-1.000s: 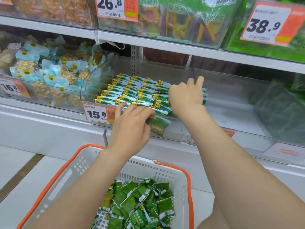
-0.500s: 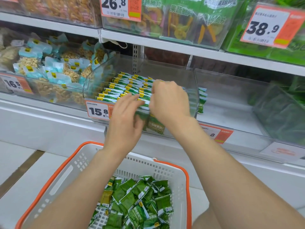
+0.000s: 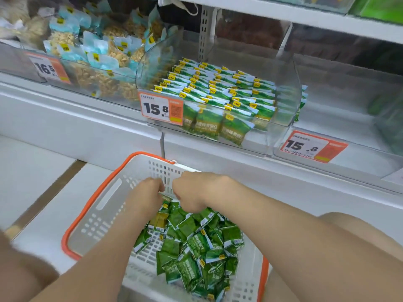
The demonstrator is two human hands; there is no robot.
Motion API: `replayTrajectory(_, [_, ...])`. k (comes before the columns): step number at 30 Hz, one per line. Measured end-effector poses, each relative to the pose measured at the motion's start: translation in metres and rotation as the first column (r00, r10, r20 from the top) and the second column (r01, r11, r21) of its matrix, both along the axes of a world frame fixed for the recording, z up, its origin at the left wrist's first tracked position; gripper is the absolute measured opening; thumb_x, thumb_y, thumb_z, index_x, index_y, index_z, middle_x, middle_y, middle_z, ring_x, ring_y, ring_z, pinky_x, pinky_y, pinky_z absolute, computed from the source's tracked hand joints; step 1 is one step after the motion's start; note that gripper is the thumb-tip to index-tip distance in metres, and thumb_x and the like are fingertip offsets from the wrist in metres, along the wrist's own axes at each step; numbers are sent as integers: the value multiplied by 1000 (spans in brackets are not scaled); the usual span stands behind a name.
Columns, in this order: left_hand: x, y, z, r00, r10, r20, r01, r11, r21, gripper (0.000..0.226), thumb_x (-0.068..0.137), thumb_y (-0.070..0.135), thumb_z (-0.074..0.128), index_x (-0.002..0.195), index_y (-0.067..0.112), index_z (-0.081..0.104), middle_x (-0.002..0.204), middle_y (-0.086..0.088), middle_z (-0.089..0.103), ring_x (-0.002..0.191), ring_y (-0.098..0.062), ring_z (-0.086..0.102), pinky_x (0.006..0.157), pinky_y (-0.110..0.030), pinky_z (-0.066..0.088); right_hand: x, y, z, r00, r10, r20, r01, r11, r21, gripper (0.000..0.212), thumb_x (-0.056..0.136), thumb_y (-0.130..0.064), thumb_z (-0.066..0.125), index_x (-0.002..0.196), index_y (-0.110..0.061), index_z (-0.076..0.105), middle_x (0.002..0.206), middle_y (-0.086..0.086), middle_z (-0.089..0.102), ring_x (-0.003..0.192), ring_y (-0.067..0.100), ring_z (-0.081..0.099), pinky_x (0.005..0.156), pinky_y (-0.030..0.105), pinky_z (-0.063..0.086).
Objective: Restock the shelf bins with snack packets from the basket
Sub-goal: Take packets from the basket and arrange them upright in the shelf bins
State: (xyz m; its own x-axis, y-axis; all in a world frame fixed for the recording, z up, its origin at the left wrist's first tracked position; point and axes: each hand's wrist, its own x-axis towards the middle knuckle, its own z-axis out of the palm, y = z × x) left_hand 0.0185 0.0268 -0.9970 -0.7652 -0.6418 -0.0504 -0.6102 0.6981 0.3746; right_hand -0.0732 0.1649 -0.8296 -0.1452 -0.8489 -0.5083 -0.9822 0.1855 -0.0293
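Over the far end of the white plastic basket with the orange rim, the two bare hands are hanging close together, nearly touching each other. The left hand is curling its fingers downward, and a small green packet is sticking out just under them, so as far as I can see this hand is pinching it. The right hand is also curling its fingers under the palm, but the back of the hand is hiding them, and I cannot tell whether it is gripping anything.

The loose green snack packets are lying in a disordered heap on the basket floor, mostly toward its right side and directly below both wrists. The basket is sitting low in front of the white shelf unit.

Above and behind the basket, the clear plastic shelf bin is resting on this shelf unit. It is holding neat rows of green packets with yellow labels, and the front row is leaning against the bin's front wall. An orange and white price tag reading 15.8 is hanging on the left part of that wall. Just to the left, pale blue packets of nuts are filling a neighbouring clear bin, which is carrying a tag reading 16.5. To the right, a second tag reading 15.8 is sitting on the front of a further clear bin.
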Motion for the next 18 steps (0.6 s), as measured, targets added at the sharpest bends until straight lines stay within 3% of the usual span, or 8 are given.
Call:
replayTrajectory(5, [31,-2,-65,927,-37,374,-7,993,116,25,89,1,51,104,18,60,107,-6,62,93,-27,62,81,-42,57,11,-22,-31,997,71,-9,-70,996,63,13,94,-5,54,84,-13,55,80,2,52,61,14,51,45,27,36])
replayTrajectory(8, [28,-1,-98,900,-167,402,60,962,265,55,81,-7,56,129,19,52,124,-8,48,100,-29,62,87,-46,56,5,-31,-38,997,74,-9,-73,994,79,8,94,-6,54,91,-13,57,86,3,56,62,15,52,46,27,35])
replayTrajectory(11, [24,2,-118,878,-258,402,104,925,366,85,80,-12,62,152,26,34,134,-7,34,93,-28,60,82,-44,56,-3,-39,-44,998,60,-5,-60,995,84,8,94,-6,55,94,-14,56,87,3,55,65,15,52,49,28,36])
replayTrajectory(15, [16,10,-130,874,-219,433,106,957,270,79,80,-14,64,145,22,37,129,-7,32,86,-28,55,72,-42,55,-11,-43,-47,999,51,-5,-50,994,93,7,96,-9,54,94,-14,56,81,0,50,63,13,49,48,28,34])
replayTrajectory(18, [10,8,-126,878,-165,449,73,974,214,48,82,-12,67,119,14,53,127,-8,37,75,-28,58,72,-45,57,-18,-44,-47,1000,26,0,-26,994,107,26,96,-9,52,75,-19,40,79,0,43,63,13,47,49,28,36])
